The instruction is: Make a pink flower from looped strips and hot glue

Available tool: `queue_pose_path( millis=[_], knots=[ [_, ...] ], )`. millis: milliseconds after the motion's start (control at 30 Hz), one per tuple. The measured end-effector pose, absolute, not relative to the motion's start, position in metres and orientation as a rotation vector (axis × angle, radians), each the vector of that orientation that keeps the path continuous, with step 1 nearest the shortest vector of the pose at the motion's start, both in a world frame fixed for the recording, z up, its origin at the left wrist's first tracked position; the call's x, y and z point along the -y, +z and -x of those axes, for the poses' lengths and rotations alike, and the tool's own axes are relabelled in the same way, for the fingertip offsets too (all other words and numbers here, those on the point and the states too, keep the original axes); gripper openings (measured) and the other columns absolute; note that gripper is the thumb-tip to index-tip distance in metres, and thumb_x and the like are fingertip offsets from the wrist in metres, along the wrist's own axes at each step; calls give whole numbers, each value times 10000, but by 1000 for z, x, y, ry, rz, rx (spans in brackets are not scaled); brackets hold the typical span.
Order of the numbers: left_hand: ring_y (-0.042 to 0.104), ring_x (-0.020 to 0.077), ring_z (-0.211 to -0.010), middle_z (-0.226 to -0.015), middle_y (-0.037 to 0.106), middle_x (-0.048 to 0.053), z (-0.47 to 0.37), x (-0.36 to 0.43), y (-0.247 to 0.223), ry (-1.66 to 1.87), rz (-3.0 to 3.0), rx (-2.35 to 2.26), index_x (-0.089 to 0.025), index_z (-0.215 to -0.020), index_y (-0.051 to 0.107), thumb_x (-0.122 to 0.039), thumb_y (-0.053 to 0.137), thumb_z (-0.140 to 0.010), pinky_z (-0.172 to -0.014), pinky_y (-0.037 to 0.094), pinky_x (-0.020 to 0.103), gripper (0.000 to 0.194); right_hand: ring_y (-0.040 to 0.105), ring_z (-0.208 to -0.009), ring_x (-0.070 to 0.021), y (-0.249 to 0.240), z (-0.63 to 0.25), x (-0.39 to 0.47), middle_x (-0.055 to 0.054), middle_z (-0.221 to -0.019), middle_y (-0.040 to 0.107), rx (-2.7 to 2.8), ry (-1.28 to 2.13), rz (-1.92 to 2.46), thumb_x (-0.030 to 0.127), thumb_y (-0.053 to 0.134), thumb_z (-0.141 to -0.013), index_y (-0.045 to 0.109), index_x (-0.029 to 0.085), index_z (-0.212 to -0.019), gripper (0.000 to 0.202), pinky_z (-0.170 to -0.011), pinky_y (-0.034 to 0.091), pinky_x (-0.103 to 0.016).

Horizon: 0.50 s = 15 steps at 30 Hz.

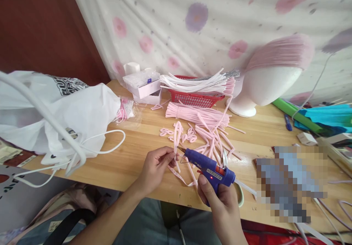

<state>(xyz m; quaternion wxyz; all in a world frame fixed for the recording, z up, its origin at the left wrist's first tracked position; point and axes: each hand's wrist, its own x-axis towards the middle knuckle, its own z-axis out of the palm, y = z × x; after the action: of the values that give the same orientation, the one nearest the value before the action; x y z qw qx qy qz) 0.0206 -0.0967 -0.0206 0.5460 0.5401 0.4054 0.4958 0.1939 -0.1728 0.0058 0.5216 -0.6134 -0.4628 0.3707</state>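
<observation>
My left hand (pixel 158 166) pinches a pink pipe cleaner (pixel 178 133) that is bent into a narrow upright loop. In my right hand (pixel 220 197) is a blue hot glue gun (pixel 205 164) with a small red light on its side. Its metal nozzle points left and meets or nearly meets the crossing of the loop, just above my left fingertips. Beyond my hands lie small twisted pink loops (pixel 189 136) and loose pink pipe cleaners (pixel 211 140). A white measuring tape (pixel 180 177) curls beneath my hands. Scissors (pixel 224 158) lie partly hidden behind the glue gun.
Behind are a bundle of pink pipe cleaners (pixel 192 113), a red basket (pixel 187 99) of white ones, and white boxes (pixel 145 89). A foam head (pixel 264 85) stands back right. White bags (pixel 90 105) and a thick white cable (pixel 46 113) occupy the left.
</observation>
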Motion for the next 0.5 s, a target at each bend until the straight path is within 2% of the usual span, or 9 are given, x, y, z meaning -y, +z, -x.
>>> queue_pose_path(
  millis=[200,400,500],
  knots=[
    [633,115,-651,-750,690,35,-20,97,-20,1174,-1302,-972,-141,-837,715,-414,614,-949,-639,541,209,312,403,-479,-111,0,-196,173,27,-505,462,1051,964,1498,583,706,-819,530,208,-592,473,-431,325,-235],
    [649,134,-651,-721,690,38,-19,98,-17,1198,-1293,-1017,-139,-829,714,-429,618,-939,-646,558,230,325,489,-536,-127,8,-197,179,10,-607,572,998,977,1458,539,697,-842,677,180,-865,361,-522,410,-255],
    [649,132,-649,-731,696,40,-18,97,-18,1222,-1278,-1044,-140,-828,713,-439,617,-938,-647,564,231,333,527,-549,-142,10,-214,175,-1,-611,602,1001,897,1474,521,707,-837,697,170,-902,357,-526,425,-259]
  ],
)
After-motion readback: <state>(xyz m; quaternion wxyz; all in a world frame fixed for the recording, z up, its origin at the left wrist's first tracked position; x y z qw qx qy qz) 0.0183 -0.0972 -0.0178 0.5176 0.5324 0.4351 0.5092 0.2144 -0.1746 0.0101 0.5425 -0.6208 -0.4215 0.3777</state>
